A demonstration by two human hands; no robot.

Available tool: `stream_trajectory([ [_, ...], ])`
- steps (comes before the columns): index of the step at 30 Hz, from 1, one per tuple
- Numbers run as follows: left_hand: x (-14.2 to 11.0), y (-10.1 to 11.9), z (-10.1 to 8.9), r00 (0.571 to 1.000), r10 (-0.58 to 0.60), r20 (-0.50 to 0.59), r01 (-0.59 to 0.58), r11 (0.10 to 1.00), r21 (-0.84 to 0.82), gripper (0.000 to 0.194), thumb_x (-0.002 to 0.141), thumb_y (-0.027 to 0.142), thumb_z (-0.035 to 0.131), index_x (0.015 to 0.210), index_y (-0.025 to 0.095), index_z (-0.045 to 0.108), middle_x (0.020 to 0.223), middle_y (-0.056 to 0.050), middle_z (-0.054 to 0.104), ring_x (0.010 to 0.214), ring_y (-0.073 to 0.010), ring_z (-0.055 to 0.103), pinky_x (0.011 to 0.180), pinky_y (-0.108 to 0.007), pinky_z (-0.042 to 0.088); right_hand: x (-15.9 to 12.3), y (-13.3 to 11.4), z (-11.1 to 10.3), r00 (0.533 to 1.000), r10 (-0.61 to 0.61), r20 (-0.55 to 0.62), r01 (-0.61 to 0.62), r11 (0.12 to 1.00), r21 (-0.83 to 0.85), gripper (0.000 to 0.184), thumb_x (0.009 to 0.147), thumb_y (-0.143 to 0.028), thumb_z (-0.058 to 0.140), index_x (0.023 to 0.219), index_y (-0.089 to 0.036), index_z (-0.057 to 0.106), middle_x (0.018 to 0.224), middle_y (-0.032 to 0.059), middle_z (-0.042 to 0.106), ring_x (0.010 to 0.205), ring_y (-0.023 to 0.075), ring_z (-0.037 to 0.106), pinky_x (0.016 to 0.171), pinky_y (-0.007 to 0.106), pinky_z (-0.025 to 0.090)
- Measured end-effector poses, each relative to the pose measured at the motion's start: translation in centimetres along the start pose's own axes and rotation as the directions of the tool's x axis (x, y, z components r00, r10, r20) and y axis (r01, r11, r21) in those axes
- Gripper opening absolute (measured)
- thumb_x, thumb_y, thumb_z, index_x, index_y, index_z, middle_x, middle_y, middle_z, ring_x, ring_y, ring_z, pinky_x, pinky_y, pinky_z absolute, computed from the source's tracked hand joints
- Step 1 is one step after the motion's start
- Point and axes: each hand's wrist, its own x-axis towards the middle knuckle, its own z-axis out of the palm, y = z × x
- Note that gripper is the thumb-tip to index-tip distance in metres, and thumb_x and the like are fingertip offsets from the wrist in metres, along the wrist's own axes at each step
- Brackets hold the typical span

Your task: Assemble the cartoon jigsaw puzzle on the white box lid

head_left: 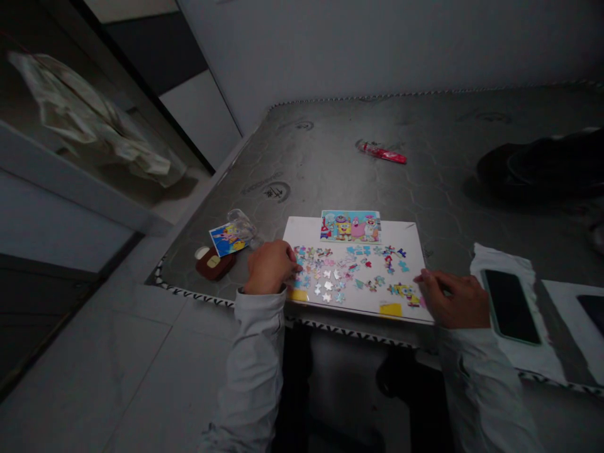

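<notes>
Curling its fingers over the white board's (pixel 302 229) nine o'clock edge, the left hand (pixel 270 267) is beside loose puzzle pieces (pixel 327 284); whether it pinches one, I cannot tell. Well apart, the right hand (pixel 457 298) bends at three o'clock, its grip equally unclear. The pieces spread from nine to four, below the cartoon card (pixel 352 228) at twelve.

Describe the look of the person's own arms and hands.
The left sleeve and right sleeve are long, wrinkled and pale, greyish in this dim light. The left hand and right hand wear no gloves.
</notes>
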Motion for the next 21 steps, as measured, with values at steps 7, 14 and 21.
stream_trajectory([
  [7, 0.1, -0.3, 0.0, 0.999, -0.012, -0.037, 0.013, 1.0, 0.019, 0.021, 0.068, 0.037, 0.084, 0.082, 0.026, 0.072, 0.09, -0.004, 0.075, 0.089, -0.024, 0.068, 0.074, -0.033, 0.045, -0.1, -0.1, -0.1, 1.0, 0.003, 0.0, -0.003, 1.0, -0.023, 0.041, 0.099, -0.044, 0.047, 0.081, -0.022, 0.076, 0.067, 0.0034, 0.071, 0.06, 0.0175, 0.059, 0.073, 0.034, 0.035],
  [14, -0.1, 0.4, 0.4, 0.998, 0.052, -0.046, -0.052, 0.999, 0.007, 0.024, 0.069, 0.043, 0.082, 0.079, 0.024, 0.071, 0.084, -0.005, 0.075, 0.084, -0.0233, 0.068, 0.071, -0.032, 0.046, -0.1, -0.1, -0.1, 1.0, 0.017, -0.009, -0.017, 1.0, -0.011, 0.04, 0.098, -0.047, 0.048, 0.079, -0.024, 0.076, 0.068, 0.0034, 0.072, 0.061, 0.0186, 0.059, 0.071, 0.034, 0.035],
  [21, 0.0, 0.6, 0.6, 0.997, 0.076, -0.019, -0.076, 0.997, 0.018, 0.02, 0.071, 0.037, 0.081, 0.079, 0.023, 0.07, 0.087, -0.004, 0.075, 0.085, -0.0229, 0.068, 0.073, -0.033, 0.046, -0.1, 0.0, 0.1, 1.0, 0.022, -0.001, -0.022, 1.0, 0.002, 0.038, 0.097, -0.045, 0.049, 0.08, -0.024, 0.076, 0.07, 0.0032, 0.073, 0.062, 0.0187, 0.06, 0.072, 0.034, 0.035],
])
